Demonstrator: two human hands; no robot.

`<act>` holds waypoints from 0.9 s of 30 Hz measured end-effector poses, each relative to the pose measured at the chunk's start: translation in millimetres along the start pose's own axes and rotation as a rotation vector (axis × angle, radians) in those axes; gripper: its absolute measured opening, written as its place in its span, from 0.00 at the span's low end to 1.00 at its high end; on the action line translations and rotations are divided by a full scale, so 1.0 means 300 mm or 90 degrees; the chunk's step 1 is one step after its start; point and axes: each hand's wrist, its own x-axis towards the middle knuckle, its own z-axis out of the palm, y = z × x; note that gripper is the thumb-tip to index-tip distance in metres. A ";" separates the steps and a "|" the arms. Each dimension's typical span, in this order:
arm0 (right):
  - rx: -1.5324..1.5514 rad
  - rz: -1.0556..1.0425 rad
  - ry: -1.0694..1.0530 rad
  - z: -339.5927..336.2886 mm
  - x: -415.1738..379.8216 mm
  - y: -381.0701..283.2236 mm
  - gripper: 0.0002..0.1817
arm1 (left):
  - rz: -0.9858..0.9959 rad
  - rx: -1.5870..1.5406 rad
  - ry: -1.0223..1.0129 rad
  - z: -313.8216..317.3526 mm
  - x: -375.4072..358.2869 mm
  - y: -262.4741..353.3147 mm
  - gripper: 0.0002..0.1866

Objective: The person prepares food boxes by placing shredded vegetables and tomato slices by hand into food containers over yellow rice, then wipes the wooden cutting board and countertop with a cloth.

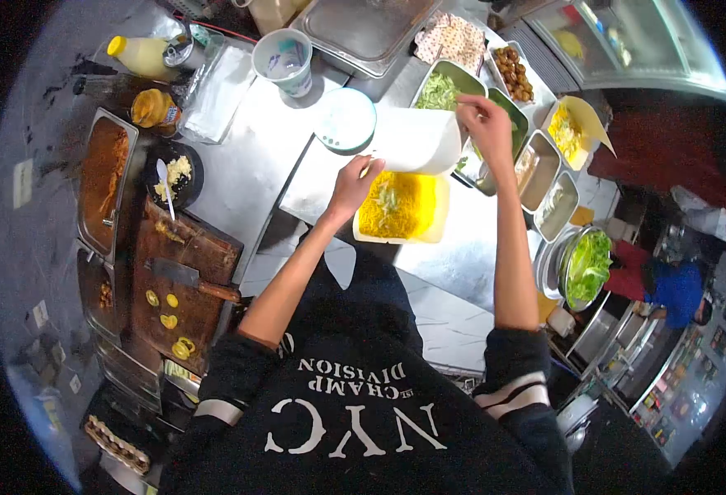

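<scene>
Currently, a white, curved, paper-like sheet [419, 139] is pinched at its near left corner by the left hand [354, 183] and grasped at its right end by the right hand [487, 130]. Between the forearms, just beside the left hand, a cream rectangular box [443, 213] of shredded yellow food [397, 206] is seen on the metal counter [454, 247].

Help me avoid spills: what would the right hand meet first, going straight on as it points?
The right hand would probably meet the tray of shredded greens first, or pass above it; depth is unclear.
</scene>
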 end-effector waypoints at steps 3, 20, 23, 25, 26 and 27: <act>0.065 0.027 -0.147 0.054 0.186 0.112 0.11 | -0.023 0.046 -0.020 -0.004 0.006 -0.020 0.18; -0.284 -0.221 -0.143 0.210 0.082 0.137 0.19 | -0.006 -0.182 -0.013 -0.052 -0.109 -0.093 0.12; -0.232 -0.168 -0.102 0.183 0.107 0.120 0.14 | -0.042 -0.196 -0.004 -0.050 -0.113 -0.091 0.11; -0.210 -0.180 -0.069 0.171 0.103 0.109 0.13 | -0.034 -0.185 0.003 -0.043 -0.104 -0.108 0.11; -0.199 -0.186 -0.052 0.166 0.106 0.123 0.12 | -0.017 -0.175 0.008 -0.034 -0.090 -0.134 0.12; -0.198 -0.160 -0.049 0.154 0.117 0.137 0.13 | -0.002 -0.164 0.013 -0.025 -0.079 -0.163 0.12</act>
